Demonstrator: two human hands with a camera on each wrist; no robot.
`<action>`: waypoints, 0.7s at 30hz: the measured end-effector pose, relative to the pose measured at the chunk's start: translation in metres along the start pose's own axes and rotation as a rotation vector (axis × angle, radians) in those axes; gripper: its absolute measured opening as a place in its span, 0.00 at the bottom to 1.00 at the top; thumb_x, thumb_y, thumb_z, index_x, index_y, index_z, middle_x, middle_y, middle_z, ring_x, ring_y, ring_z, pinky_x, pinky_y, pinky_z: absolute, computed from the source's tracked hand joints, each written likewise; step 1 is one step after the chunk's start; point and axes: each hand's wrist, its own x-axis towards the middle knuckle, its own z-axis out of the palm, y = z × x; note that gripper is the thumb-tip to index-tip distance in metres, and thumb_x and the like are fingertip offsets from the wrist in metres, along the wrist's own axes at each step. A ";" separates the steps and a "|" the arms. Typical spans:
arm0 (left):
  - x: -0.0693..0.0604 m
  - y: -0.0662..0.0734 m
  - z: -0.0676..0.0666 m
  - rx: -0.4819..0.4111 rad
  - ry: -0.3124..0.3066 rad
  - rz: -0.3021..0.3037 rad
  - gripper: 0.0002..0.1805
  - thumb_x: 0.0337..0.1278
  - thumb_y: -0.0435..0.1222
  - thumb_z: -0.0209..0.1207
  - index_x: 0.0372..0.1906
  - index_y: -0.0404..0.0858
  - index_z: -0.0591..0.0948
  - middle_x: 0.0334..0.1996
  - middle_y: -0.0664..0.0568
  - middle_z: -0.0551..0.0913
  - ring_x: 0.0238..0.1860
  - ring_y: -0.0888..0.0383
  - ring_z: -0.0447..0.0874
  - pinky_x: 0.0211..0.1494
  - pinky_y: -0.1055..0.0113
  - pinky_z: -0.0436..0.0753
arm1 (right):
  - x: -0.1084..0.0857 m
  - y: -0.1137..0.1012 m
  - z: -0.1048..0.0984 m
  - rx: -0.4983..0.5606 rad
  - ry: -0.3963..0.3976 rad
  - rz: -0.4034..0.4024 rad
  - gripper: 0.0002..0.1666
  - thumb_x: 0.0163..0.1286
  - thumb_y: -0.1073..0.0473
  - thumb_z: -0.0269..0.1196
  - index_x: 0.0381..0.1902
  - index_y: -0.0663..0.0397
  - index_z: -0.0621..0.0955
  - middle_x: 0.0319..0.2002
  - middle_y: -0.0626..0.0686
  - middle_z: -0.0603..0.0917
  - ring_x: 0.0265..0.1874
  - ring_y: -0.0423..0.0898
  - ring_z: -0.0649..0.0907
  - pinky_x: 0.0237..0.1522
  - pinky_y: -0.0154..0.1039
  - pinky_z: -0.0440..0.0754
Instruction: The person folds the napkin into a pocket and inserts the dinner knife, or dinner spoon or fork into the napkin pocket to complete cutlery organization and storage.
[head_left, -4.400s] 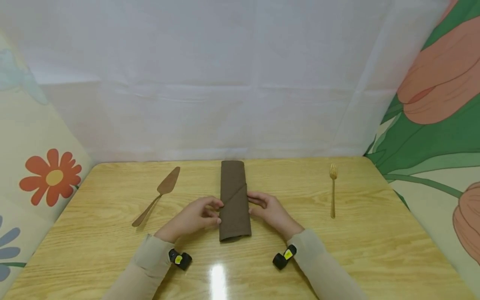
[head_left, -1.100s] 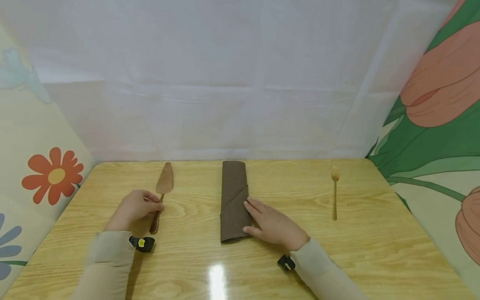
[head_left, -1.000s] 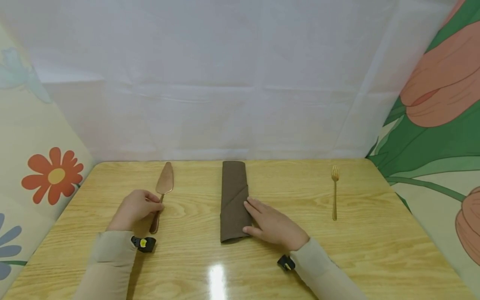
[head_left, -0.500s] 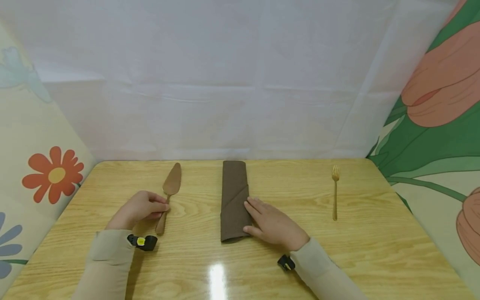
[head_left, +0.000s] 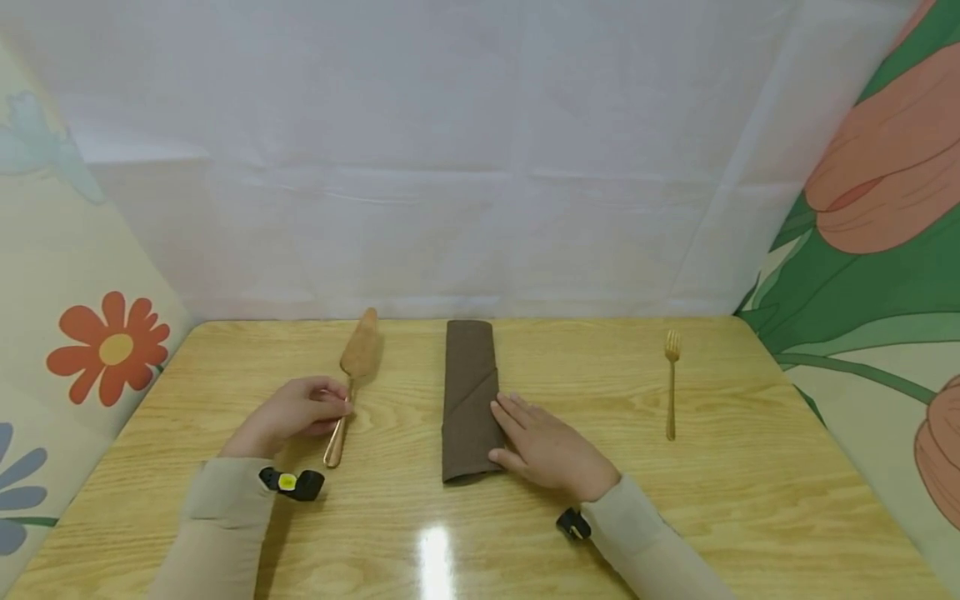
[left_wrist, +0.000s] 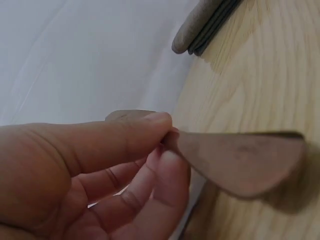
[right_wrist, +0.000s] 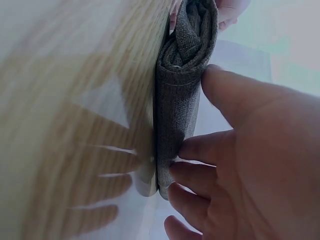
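My left hand (head_left: 303, 408) pinches the neck of a copper-coloured cake server (head_left: 361, 346) between thumb and fingers. The server's blade points away and its handle toward me; a shadow beside the blade shows it is lifted a little off the table. In the left wrist view, the cake server's blade (left_wrist: 245, 162) sticks out past the fingertips. A folded brown cloth napkin (head_left: 470, 400) lies lengthwise in the middle. My right hand (head_left: 551, 450) touches its right side with extended fingers. Layered folds show at the near end of the napkin (right_wrist: 180, 95) in the right wrist view.
A gold fork (head_left: 671, 383) lies on the right of the wooden table (head_left: 735, 500), tines pointing away. White cloth (head_left: 480, 167) hangs behind the table's back edge, and flower-patterned panels stand on both sides.
My left hand has left the napkin, taken hold of the cake server, turned it straighter and carried it right, now raised slightly. My right hand's fingers have straightened along the napkin's edge.
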 end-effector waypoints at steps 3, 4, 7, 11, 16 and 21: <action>0.004 0.004 0.006 -0.054 -0.005 0.015 0.15 0.68 0.30 0.61 0.52 0.24 0.75 0.37 0.52 0.85 0.37 0.63 0.82 0.41 0.69 0.86 | 0.001 0.000 0.000 -0.006 -0.002 0.004 0.43 0.81 0.37 0.46 0.80 0.61 0.56 0.80 0.58 0.54 0.79 0.53 0.54 0.78 0.48 0.54; 0.005 0.004 0.008 -0.074 -0.006 0.019 0.16 0.68 0.30 0.61 0.52 0.23 0.74 0.37 0.52 0.85 0.37 0.63 0.83 0.41 0.70 0.86 | 0.001 0.000 0.000 -0.009 -0.003 0.006 0.43 0.81 0.37 0.46 0.80 0.61 0.56 0.80 0.57 0.54 0.79 0.52 0.54 0.78 0.48 0.53; 0.009 0.007 0.015 -0.120 -0.016 0.030 0.16 0.68 0.28 0.61 0.54 0.22 0.73 0.36 0.52 0.85 0.37 0.64 0.83 0.42 0.69 0.86 | 0.001 0.000 -0.001 -0.013 -0.002 0.007 0.44 0.81 0.37 0.46 0.80 0.61 0.56 0.80 0.57 0.54 0.79 0.52 0.54 0.78 0.47 0.53; 0.014 0.009 0.023 -0.178 -0.024 0.039 0.16 0.68 0.27 0.60 0.54 0.21 0.73 0.36 0.54 0.86 0.37 0.64 0.84 0.42 0.70 0.86 | 0.001 -0.001 -0.003 -0.013 -0.001 0.007 0.44 0.81 0.37 0.47 0.79 0.62 0.56 0.80 0.58 0.55 0.79 0.52 0.55 0.78 0.48 0.54; 0.017 0.011 0.033 -0.216 -0.012 0.061 0.15 0.67 0.26 0.60 0.53 0.20 0.72 0.34 0.55 0.85 0.36 0.65 0.84 0.42 0.70 0.86 | 0.002 0.000 -0.003 -0.015 -0.006 0.005 0.44 0.81 0.37 0.47 0.79 0.62 0.56 0.80 0.58 0.55 0.79 0.52 0.55 0.78 0.47 0.54; 0.018 0.013 0.045 -0.231 0.013 0.057 0.15 0.68 0.27 0.60 0.53 0.21 0.72 0.35 0.53 0.84 0.37 0.64 0.83 0.43 0.69 0.86 | 0.001 -0.001 -0.001 -0.002 -0.016 0.008 0.44 0.81 0.37 0.47 0.80 0.62 0.56 0.80 0.57 0.54 0.79 0.52 0.54 0.78 0.47 0.54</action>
